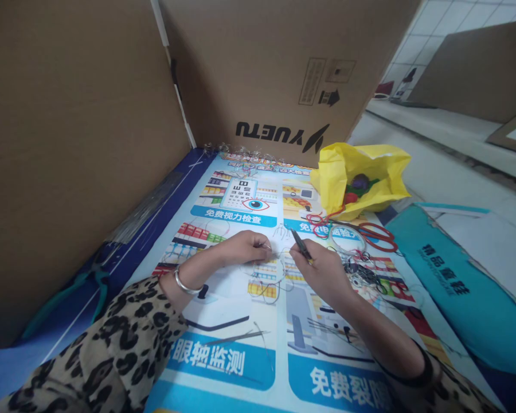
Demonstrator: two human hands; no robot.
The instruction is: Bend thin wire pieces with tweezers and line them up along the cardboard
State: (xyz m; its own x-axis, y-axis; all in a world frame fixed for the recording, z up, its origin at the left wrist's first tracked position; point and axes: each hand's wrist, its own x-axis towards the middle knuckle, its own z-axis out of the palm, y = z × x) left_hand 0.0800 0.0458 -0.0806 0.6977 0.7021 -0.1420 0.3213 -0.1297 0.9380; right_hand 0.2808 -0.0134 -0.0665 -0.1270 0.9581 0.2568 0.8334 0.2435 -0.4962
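Note:
My left hand [250, 248] is closed, with thumb and fingertips pinching thin silvery wire [279, 276]. The wire curves in loops below the fingers, over the printed sheet. Just to its right, my right hand [322, 268] is wrapped round a slim dark tool [301, 245] with a pointed tip; its exact kind does not show clearly. The tip points up and to the left, apart from my left fingers. Beyond the hands lies a small bent wire piece [281, 231]. A tangle of dark wire [363, 274] rests beside my right wrist.
A yellow bag [370, 201] holds small coloured balls. Near it lie red-handled scissors [379, 237] and red cord [320, 219]. A teal box [451, 275] stands at right. Green-handled pliers [97, 278] and straight wires [140, 215] lie left, beside cardboard walls [258, 74].

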